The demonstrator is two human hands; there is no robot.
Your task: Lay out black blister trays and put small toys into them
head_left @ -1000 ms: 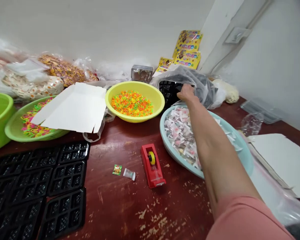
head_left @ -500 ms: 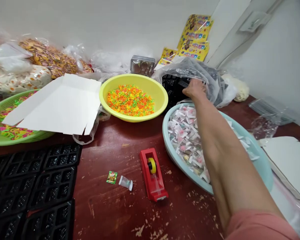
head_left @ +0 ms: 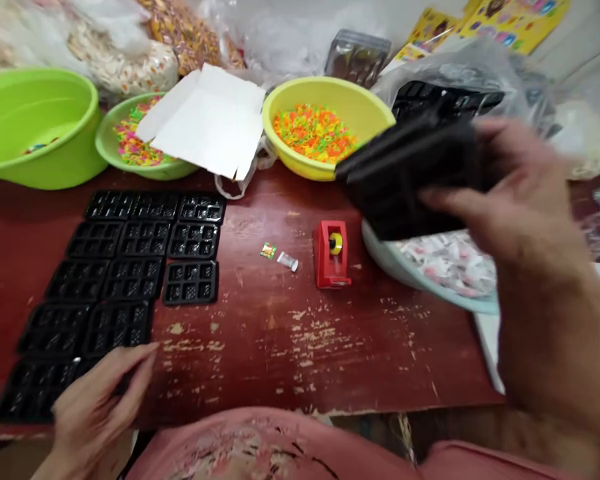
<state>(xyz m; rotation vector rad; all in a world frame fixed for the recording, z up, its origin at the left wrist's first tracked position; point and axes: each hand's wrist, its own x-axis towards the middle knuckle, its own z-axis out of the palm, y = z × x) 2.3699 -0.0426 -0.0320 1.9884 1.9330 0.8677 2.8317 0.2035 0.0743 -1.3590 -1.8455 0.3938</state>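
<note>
My right hand [head_left: 525, 180] grips a stack of black plastic trays [head_left: 410, 180], slightly blurred, above the blue basin. The thumb presses on the near side of the stack, while the other fingers are largely hidden behind it. At lower left, my left hand [head_left: 103, 393] rests over a black tray in the nearest row, thumb and forefinger stretched out with a gap between them. Rows of black compartment trays [head_left: 133, 277] lie on the dark red table beyond it. Further black trays [head_left: 450, 97] sit inside a clear plastic bag [head_left: 510, 73] at the back right.
A red tape dispenser [head_left: 325, 267], a small green packet [head_left: 268, 251] and a wrapped sweet [head_left: 287, 261] lie mid-table. Behind stand a yellow basin [head_left: 375, 110] of small coloured rings, white card [head_left: 215, 127] over a green basket [head_left: 115, 143], and a green tub [head_left: 40, 157]. The blue basin [head_left: 385, 257] holds white sachets.
My right hand has come out of the plastic bag, bringing a stack of black trays towards me. My left hand has come into view at lower left as the camera turned down and left.
</note>
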